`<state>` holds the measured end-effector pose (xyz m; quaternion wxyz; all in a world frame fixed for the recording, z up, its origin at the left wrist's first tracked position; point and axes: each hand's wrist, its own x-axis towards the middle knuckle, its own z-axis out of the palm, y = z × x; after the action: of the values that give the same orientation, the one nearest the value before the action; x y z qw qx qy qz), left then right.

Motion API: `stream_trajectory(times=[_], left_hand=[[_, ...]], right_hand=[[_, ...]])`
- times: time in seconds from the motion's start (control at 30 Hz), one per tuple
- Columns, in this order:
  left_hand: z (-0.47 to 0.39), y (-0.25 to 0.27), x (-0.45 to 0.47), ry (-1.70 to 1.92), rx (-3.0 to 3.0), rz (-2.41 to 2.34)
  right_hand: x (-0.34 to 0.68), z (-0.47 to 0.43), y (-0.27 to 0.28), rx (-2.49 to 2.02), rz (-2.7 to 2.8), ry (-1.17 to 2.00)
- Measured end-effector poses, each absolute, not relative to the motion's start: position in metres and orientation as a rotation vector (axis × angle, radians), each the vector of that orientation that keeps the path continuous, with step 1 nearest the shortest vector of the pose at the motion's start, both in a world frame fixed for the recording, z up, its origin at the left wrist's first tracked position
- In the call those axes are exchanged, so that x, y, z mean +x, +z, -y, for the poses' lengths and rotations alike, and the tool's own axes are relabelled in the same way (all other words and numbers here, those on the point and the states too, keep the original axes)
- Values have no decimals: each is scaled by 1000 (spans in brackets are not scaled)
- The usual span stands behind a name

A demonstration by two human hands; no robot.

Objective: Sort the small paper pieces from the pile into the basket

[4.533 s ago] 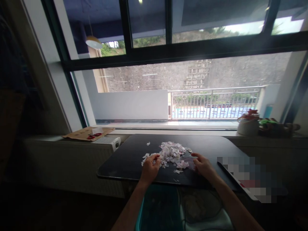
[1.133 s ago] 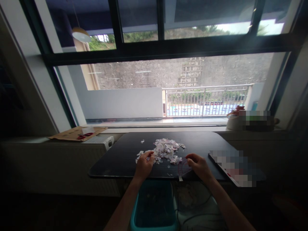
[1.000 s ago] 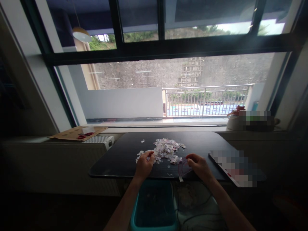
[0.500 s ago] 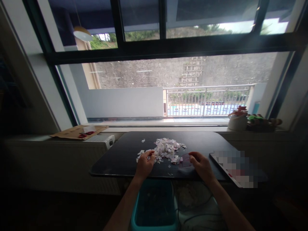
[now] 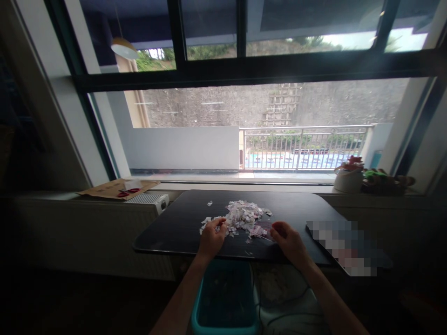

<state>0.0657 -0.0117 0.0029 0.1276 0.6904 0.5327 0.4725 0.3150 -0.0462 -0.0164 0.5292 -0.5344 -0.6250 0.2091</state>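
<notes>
A heap of small white paper scraps (image 5: 242, 211), some with a pinkish tint, lies on the dark table (image 5: 174, 237). At the heap's left front edge is my left hand (image 5: 213, 235), with thumb and fingers closed together. Whatever is between those fingertips is too small to make out. My right hand (image 5: 287, 236) is to the right of the heap, its fingers pinching a thin see-through plastic piece (image 5: 265, 230). That piece reaches left to the scraps. Whether it is a bag or a sheet, I cannot tell.
A tablet-like flat object (image 5: 328, 251), partly blurred out, lies at the table's right. On the left ledge are brown paper (image 5: 101, 190) and red-handled scissors (image 5: 130, 191). A teal bin (image 5: 197, 316) stands below the table. A white pot (image 5: 347, 180) sits on the right sill.
My right hand has shifted slightly left, and the clear plastic now lies lower and flatter against the scraps. My left hand stays by the heap. The whole view has moved slightly.
</notes>
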Motion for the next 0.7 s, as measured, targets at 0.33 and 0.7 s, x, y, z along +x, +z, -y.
stream_trajectory(times=[0.33,0.7], left_hand=[[12,3,66,1385,2015,-1551],[11,2,65,1378,2002,-1546]], right_hand=[[312,48,-16,-1246,1606,537],[310,51,-13,-1239,1632,571]])
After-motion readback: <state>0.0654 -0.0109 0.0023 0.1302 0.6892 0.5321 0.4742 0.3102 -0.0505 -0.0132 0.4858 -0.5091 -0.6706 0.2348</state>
